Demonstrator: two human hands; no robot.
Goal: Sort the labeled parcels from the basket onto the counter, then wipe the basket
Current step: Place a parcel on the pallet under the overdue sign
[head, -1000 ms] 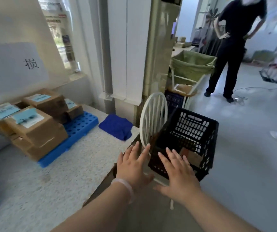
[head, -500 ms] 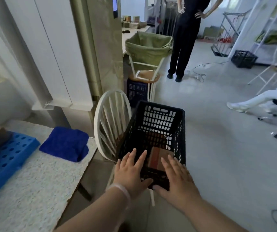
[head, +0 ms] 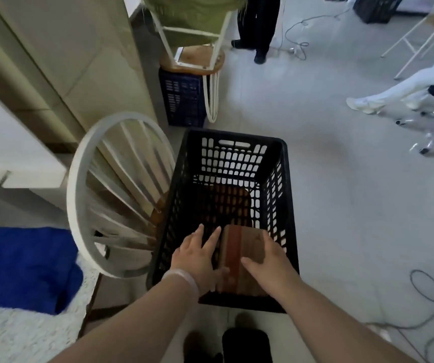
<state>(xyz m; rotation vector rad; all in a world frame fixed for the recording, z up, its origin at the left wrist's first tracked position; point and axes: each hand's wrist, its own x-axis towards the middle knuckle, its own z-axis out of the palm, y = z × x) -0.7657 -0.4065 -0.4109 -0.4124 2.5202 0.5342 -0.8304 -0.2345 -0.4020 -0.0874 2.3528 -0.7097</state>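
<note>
Both hands have gone down from the near rim into the basket (head: 288, 205), and the view now tips lower, so the feet (head: 246, 344) show at the bottom. The left hand (head: 197, 258) has a pale band (head: 182, 279) on its wrist. Its fingers are straight and lie flat against the left side of the parcel (head: 239, 255), so it is not clenched. The right hand (head: 265, 260) grasps the parcel's right edge, with the thumb on top and the fingers down the side. The parcel is a brown box with a dark red strip of tape, and it lies in the near end of the black basket. To the left is a speckled counter (head: 14, 336) with a blue cloth (head: 24, 265) on it. The basket sits on a chair (head: 79, 192) with a round white back. Cables (head: 425, 297) lie on the floor to the right. Further off, a dark blue crate (head: 182, 100) stands under a stool (head: 195, 58), and a green bag (head: 189, 11) in a white frame rests on the stool. A seated person's white legs (head: 394, 93) stretch out at the right. Far back stands a person in black (head: 258, 22), and another black basket (head: 375, 6) sits in the top corner.
</note>
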